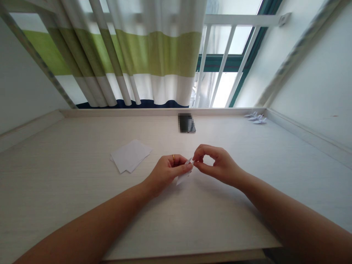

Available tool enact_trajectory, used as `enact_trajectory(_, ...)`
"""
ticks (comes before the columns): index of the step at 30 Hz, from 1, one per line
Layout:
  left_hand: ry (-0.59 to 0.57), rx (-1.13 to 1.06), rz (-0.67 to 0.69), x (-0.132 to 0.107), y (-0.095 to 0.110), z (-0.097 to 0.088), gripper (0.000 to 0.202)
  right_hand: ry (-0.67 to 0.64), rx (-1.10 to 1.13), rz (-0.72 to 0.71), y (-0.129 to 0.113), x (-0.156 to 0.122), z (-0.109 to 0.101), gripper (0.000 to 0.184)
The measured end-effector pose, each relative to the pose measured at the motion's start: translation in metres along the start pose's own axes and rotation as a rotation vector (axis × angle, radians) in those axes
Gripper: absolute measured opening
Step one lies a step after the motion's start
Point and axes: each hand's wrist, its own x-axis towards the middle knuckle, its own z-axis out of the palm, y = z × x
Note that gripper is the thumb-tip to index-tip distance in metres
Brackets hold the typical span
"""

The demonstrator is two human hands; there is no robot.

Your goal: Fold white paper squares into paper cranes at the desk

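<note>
A small piece of folded white paper (181, 179) is pinched between the thumb and fingers of my left hand (166, 170), which wears a ring. It is held slightly above the table, its lower point slanting down to the left. At the paper's upper right edge, the thumb and forefinger of my right hand (220, 163) close in a pinch on a small tip. Part of the paper is hidden behind my left fingers. Left of my hands, a short stack of white paper sheets (131, 156) lies on the table, its sheets slightly fanned.
Several folded white paper figures, like cranes (257, 118), sit in the far right corner of the pale wooden table (82, 165). A dark, blurred phone-like object (185, 123) lies near the back edge. Raised ledges border the table, with a curtain (159, 55) and white railing (222, 66) behind.
</note>
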Motion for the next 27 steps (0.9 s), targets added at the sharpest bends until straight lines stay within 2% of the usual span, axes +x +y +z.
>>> enact_trajectory(8, 0.003, 0.011, 0.016, 0.0, -0.001, 0.001, 0.019, 0.06, -0.308, -0.307, 0.006, -0.002, -0.002, 0.009)
enact_trajectory(13, -0.005, -0.043, 0.05, 0.001, -0.001, 0.002, 0.02, 0.117, -0.433, -0.434, 0.007, -0.003, 0.002, 0.009)
enact_trajectory(17, -0.005, -0.063, 0.069, 0.001, -0.001, 0.005, 0.02, 0.168, -0.45, -0.462, 0.006, -0.003, 0.006, 0.009)
enact_trajectory(23, 0.098, -0.134, 0.117, 0.0, -0.003, 0.009, 0.019, 0.19, -0.393, -0.456, 0.005, -0.005, 0.009, 0.007)
enact_trajectory(27, 0.118, -0.161, 0.145, 0.0, -0.004, 0.009, 0.018, 0.219, -0.381, -0.443, 0.006, -0.006, 0.01, 0.008)
